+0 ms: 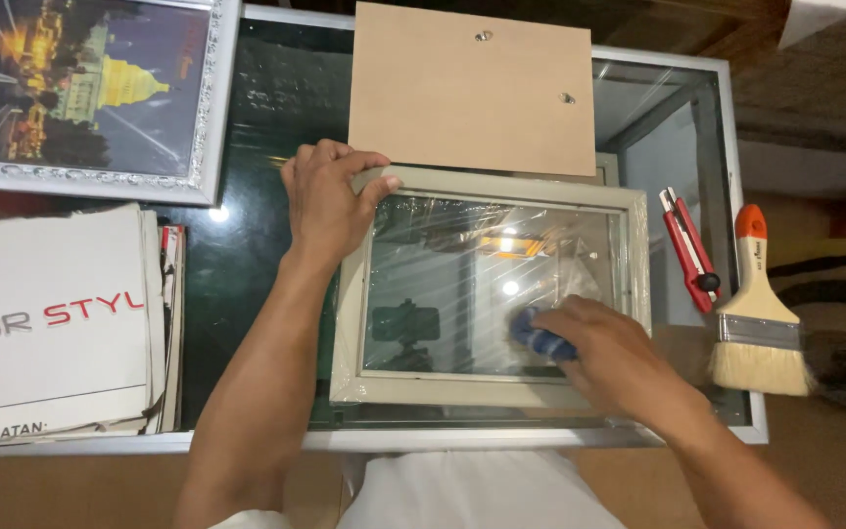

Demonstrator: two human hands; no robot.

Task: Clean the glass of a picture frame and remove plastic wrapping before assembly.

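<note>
A pale grey picture frame (487,392) with a glass pane lies flat on the glass table. My left hand (325,201) presses down on its upper left corner, fingers over the frame edge. My right hand (609,353) rests on the lower right part of the pane, closed on a small blue cloth (539,338) that touches the glass. A brown backing board (472,88) with two small metal fittings lies just beyond the frame, overlapping its top edge.
A red utility knife (689,250) and a wide paintbrush (756,323) with an orange-tipped handle lie at the right. A silver-framed night cityscape picture (90,93) lies at top left. A stack of printed white papers (51,323) sits at left. The table's metal rim (462,439) runs along the near edge.
</note>
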